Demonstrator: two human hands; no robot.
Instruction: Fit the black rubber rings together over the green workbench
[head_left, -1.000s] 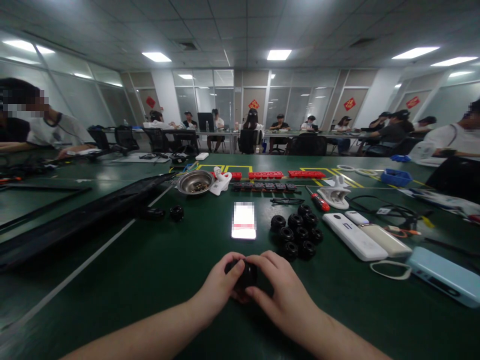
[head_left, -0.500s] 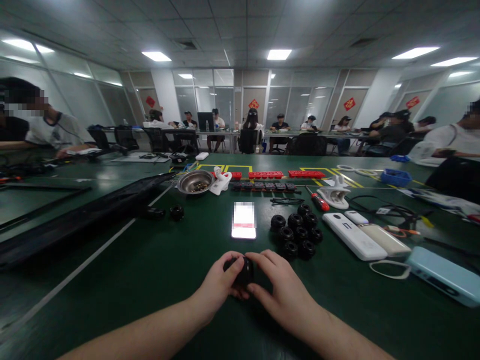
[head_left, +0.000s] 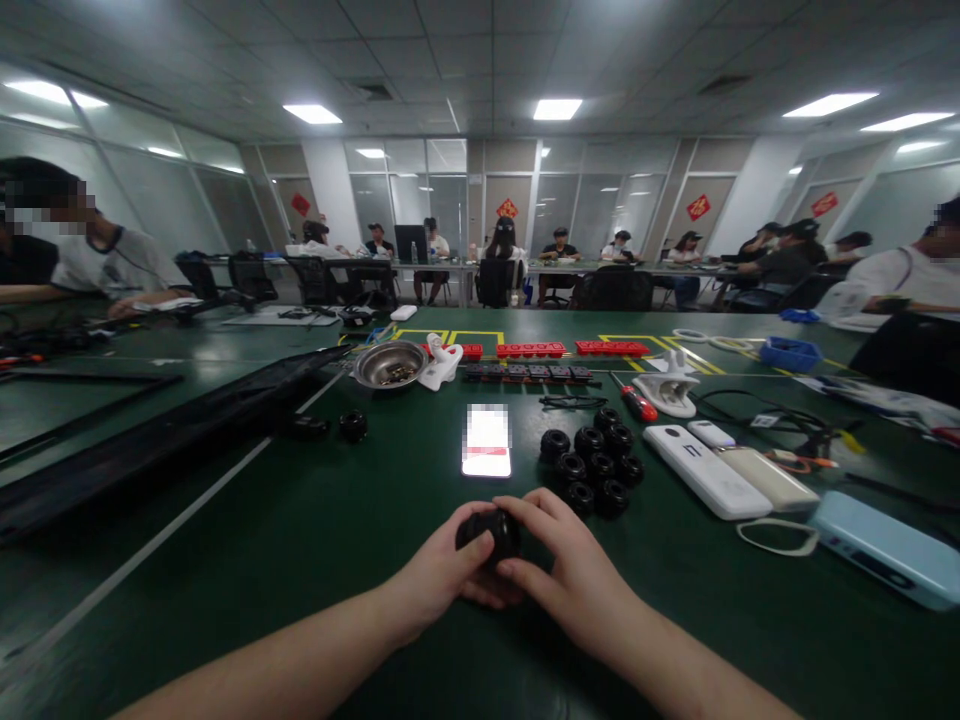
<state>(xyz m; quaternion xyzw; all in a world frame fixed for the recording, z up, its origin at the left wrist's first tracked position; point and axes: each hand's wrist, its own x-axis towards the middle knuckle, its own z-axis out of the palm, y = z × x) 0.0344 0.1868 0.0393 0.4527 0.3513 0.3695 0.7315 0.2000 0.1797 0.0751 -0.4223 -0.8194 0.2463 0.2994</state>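
Both my hands meet at the near middle of the green table [head_left: 315,540] around one small black round part [head_left: 491,532]. My left hand [head_left: 442,575] grips it from the left with the thumb on top. My right hand [head_left: 570,580] pinches it from the right, fingers curled over it. Just beyond lies a lit phone [head_left: 487,441] face up. To its right sits a cluster of several similar black round parts [head_left: 596,462].
Two more black parts [head_left: 352,425] lie at the left by a long black panel [head_left: 172,425]. A metal bowl [head_left: 390,364], red strips [head_left: 532,350], a screwdriver [head_left: 636,400], white power banks [head_left: 705,472] and a light blue one [head_left: 889,548] lie around. People sit at the sides and the far tables.
The black part has turned a little in my fingers and sits slightly higher; my right fingers have shifted over its top. Nothing else on the table moved.
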